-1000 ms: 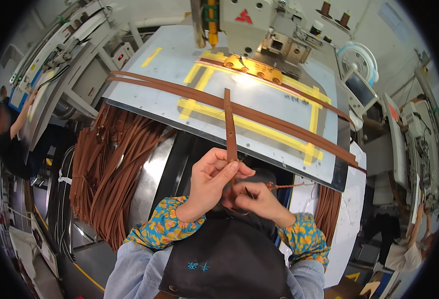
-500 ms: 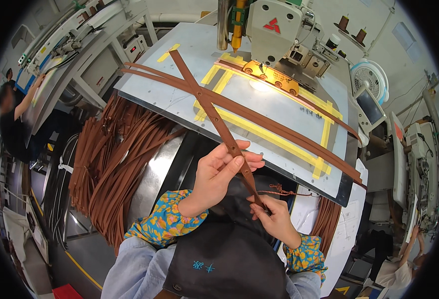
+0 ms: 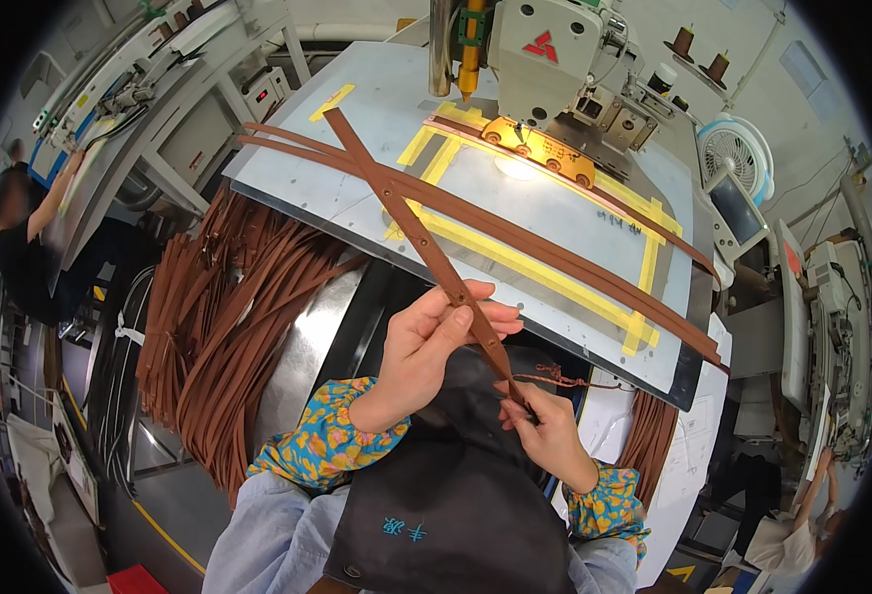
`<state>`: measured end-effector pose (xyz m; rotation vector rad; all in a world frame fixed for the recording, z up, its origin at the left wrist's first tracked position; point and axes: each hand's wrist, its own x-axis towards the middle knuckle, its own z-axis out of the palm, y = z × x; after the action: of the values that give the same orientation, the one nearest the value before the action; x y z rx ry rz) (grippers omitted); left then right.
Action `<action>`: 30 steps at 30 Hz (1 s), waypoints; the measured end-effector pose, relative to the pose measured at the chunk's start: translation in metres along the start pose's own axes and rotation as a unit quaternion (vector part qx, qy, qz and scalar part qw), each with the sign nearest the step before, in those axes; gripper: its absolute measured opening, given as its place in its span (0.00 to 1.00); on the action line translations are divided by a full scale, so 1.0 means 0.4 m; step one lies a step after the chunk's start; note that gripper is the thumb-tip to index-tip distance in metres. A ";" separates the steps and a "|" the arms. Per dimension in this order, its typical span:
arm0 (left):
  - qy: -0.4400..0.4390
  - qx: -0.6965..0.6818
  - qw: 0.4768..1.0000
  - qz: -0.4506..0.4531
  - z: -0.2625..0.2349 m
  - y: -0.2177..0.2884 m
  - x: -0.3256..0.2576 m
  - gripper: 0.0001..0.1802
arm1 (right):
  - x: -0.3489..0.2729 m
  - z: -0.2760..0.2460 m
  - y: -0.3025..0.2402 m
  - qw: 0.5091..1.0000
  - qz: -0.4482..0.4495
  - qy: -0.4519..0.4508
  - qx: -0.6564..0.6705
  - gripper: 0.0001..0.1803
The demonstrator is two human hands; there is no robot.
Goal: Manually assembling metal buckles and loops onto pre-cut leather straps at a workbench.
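We see our right hand (image 3: 545,428) nearest the body, its fingertips pinched on the lower end of a brown strap (image 3: 426,243), just where a loose thread (image 3: 555,379) trails off to the right. A little higher, our left hand (image 3: 436,346) closes thumb and forefinger around the same strap, the other fingers curled loosely beneath it. The strap runs up and to the left from our hands, held slanting over the metal plate (image 3: 357,188) and crossing above the long straps (image 3: 574,262) that lie flat there between strips of yellow tape (image 3: 545,277). To the left, below the plate's edge, a thick bundle of straps (image 3: 218,327) hangs down. At the far end stands the sewing machine (image 3: 555,59). Far left, another person (image 3: 25,247) works at a bench.
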<state>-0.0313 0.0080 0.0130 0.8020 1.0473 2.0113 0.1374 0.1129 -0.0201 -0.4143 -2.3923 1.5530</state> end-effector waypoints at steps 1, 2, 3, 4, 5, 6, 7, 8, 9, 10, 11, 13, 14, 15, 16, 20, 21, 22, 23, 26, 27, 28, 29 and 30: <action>0.005 0.001 1.000 -0.004 -0.003 0.004 -0.002 0.16 | 0.001 0.001 0.002 1.000 0.000 -0.001 0.000 0.11; 0.006 0.000 1.000 -0.003 -0.010 0.007 -0.005 0.16 | 0.002 0.002 0.003 1.000 -0.007 -0.001 -0.016 0.11; 0.006 0.004 1.000 -0.004 -0.009 0.004 -0.002 0.16 | 0.000 -0.004 0.008 0.999 -0.013 0.003 -0.030 0.11; 0.007 0.008 1.000 -0.005 -0.008 0.002 0.000 0.17 | -0.003 -0.007 0.012 1.000 -0.011 0.006 -0.028 0.11; 0.004 0.008 1.000 -0.007 -0.003 0.002 0.003 0.17 | -0.005 -0.011 0.017 0.999 -0.019 0.017 -0.038 0.11; 0.020 -0.001 1.000 0.000 -0.004 0.009 0.002 0.16 | -0.005 -0.009 0.016 0.998 -0.028 0.024 -0.050 0.11; 0.035 -0.011 0.999 0.006 -0.005 0.014 0.002 0.17 | -0.006 -0.010 0.015 0.998 -0.028 0.024 -0.051 0.11; 0.035 -0.012 0.999 0.005 -0.011 0.017 0.001 0.17 | -0.009 -0.014 0.015 0.998 -0.020 0.026 -0.061 0.12; 0.055 0.036 0.998 0.013 -0.021 0.019 0.001 0.16 | -0.008 -0.017 0.017 0.997 -0.013 0.028 -0.071 0.13; 0.073 0.084 0.994 0.019 -0.029 0.022 0.001 0.15 | -0.005 -0.024 0.014 0.997 -0.012 0.028 -0.070 0.13; 0.072 0.084 0.994 0.017 -0.032 0.024 0.000 0.15 | 0.001 -0.036 0.005 0.992 -0.041 0.028 -0.118 0.15; 0.084 0.079 0.993 0.000 -0.034 0.027 -0.002 0.14 | 0.018 -0.054 -0.023 0.984 -0.068 0.028 -0.165 0.16; 0.081 0.078 0.994 -0.003 -0.029 0.026 -0.002 0.14 | 0.028 -0.063 -0.041 0.977 -0.095 0.056 -0.181 0.18; 0.079 0.074 0.994 -0.007 -0.021 0.024 -0.002 0.13 | 0.040 -0.071 -0.054 0.969 -0.121 0.083 -0.198 0.20; 0.076 0.068 0.995 -0.013 -0.012 0.022 -0.005 0.12 | 0.047 -0.080 -0.061 0.970 -0.132 0.090 -0.184 0.22; 0.046 0.076 0.996 -0.028 0.012 0.009 -0.016 0.10 | 0.097 -0.074 -0.143 0.986 -0.107 0.087 -0.093 0.21; 0.055 0.092 0.994 -0.017 0.020 0.009 -0.020 0.10 | 0.117 -0.062 -0.154 0.982 -0.129 0.093 -0.099 0.19; 0.059 0.106 0.993 -0.006 0.032 0.009 -0.020 0.10 | 0.129 -0.057 -0.162 0.977 -0.150 0.103 -0.106 0.17; 0.054 0.103 0.993 -0.011 0.040 0.009 -0.020 0.10 | 0.138 -0.050 -0.158 0.978 -0.145 0.108 -0.108 0.17; 0.049 0.100 0.994 -0.017 0.046 0.011 -0.022 0.10 | 0.154 -0.041 -0.140 0.971 -0.200 0.110 -0.076 0.10; 0.045 0.097 0.994 -0.026 0.044 0.013 -0.023 0.11 | 0.155 -0.042 -0.138 0.971 -0.198 0.109 -0.075 0.10; 0.041 0.094 0.994 -0.036 0.041 0.013 -0.023 0.12 | 0.156 -0.043 -0.135 0.975 -0.196 0.096 -0.051 0.09; 0.043 0.094 0.994 -0.038 0.036 0.013 -0.024 0.12 | 0.157 -0.043 -0.133 0.977 -0.193 0.083 -0.027 0.08; 0.044 0.089 0.994 -0.050 0.033 0.013 -0.024 0.13 | 0.157 -0.042 -0.135 0.975 -0.200 0.092 -0.033 0.05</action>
<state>-0.0174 0.0033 0.0217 0.7420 1.3068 1.9013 0.0803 0.1294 0.0398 -0.0746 -2.2160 1.2040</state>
